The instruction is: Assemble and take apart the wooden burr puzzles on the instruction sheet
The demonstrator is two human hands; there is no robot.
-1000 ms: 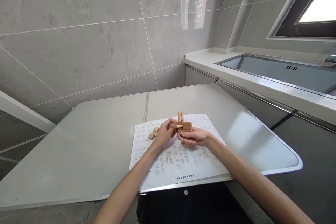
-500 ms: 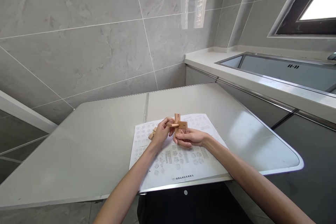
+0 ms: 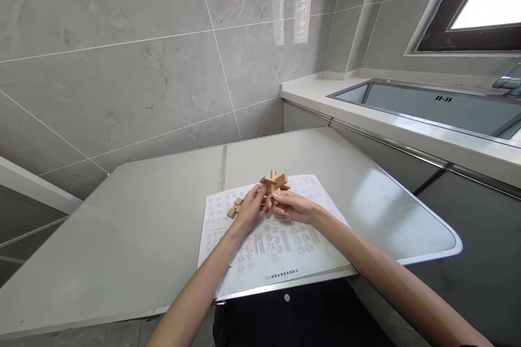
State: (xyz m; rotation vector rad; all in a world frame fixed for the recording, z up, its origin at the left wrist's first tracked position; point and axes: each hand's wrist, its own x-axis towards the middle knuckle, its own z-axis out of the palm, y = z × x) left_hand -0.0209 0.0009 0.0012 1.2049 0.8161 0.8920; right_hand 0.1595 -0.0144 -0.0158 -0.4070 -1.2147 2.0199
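Note:
Between my hands is a wooden interlocking puzzle [image 3: 273, 180], its notched bars crossing and sticking out several ways. My left hand [image 3: 253, 205] grips its left side with the fingers bent. From the right, my right hand [image 3: 293, 206] pinches the lower part, thumb on top and fingers curled beneath. Some of the puzzle's underside is hidden by the fingers. Just left of my left hand, loose notched wooden pieces [image 3: 235, 208] lie on a printed sheet [image 3: 280, 265] full of small diagrams.
The sheet rests on a pale folding table [image 3: 142, 238] with a seam across it. A counter with a sink [image 3: 427, 105] runs along the right, below a window. A grey tiled wall [image 3: 122, 81] stands behind the table.
The puzzle has been raised slightly and turned in my hands, so its bars point differently. Both hands still hold it. The whole view has shifted a little.

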